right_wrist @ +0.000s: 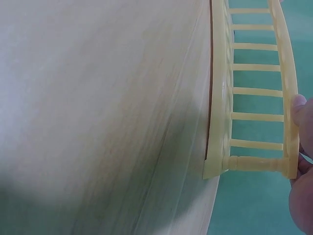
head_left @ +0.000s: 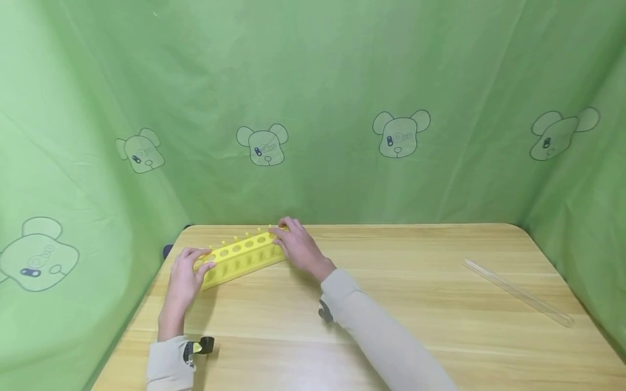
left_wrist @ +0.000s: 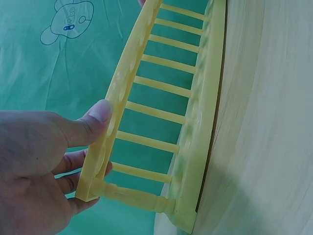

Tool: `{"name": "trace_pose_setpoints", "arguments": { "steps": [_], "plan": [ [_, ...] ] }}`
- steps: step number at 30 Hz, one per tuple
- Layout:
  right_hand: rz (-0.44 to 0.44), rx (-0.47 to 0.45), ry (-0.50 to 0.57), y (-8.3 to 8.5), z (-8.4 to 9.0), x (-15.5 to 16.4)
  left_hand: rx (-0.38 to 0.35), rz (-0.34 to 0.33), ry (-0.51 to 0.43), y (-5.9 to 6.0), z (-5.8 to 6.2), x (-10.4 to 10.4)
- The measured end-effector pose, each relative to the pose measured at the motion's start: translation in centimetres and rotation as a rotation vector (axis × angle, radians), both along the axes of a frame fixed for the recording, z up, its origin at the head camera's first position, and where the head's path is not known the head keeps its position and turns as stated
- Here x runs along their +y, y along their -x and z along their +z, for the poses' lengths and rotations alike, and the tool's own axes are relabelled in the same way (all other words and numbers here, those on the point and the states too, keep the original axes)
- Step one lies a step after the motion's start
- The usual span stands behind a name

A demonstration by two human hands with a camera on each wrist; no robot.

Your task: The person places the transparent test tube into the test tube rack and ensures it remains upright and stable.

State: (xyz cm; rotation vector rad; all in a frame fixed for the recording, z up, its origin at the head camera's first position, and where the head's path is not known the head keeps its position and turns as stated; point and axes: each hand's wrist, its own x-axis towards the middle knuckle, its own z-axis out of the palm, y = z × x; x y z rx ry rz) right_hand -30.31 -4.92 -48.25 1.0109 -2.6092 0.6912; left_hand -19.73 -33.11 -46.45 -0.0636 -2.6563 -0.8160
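Observation:
A yellow plastic test tube rack (head_left: 243, 259) with a row of round holes and small pegs stands at the back left of the table, slanting away to the right. My left hand (head_left: 183, 274) grips its near left end, thumb on the front edge of the top bar and fingers behind. At the other end my right hand (head_left: 300, 247) holds the same top bar. In the left wrist view, the left thumb (left_wrist: 100, 111) presses on the rack's upper bar. The right wrist view shows only part of the right hand (right_wrist: 304, 132) at the bar's end.
A clear glass test tube (head_left: 518, 293) lies slantwise on the right of the wooden table (head_left: 391, 260). Green curtains (head_left: 332, 65) printed with bear heads hang behind and on both sides. A dark object (head_left: 168, 251) shows past the table's left edge.

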Motion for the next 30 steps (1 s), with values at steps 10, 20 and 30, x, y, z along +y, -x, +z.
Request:
{"name": "trace_pose_setpoints", "arguments": {
  "steps": [10, 20, 30],
  "plan": [
    [-0.006, 0.018, 0.0, -0.2, 0.2, 0.2, 0.015, -0.003, 0.0, 0.0, -0.1, 0.1],
    [-0.016, 0.025, 0.015, -0.5, 0.2, 0.6, -0.01, -0.014, -0.02, 0.2, 0.0, 0.3],
    [-0.033, -0.018, 0.057, -1.0, 0.0, 0.9, -0.027, -0.022, -0.03, 0.3, -0.1, 0.5]
  ]
}}
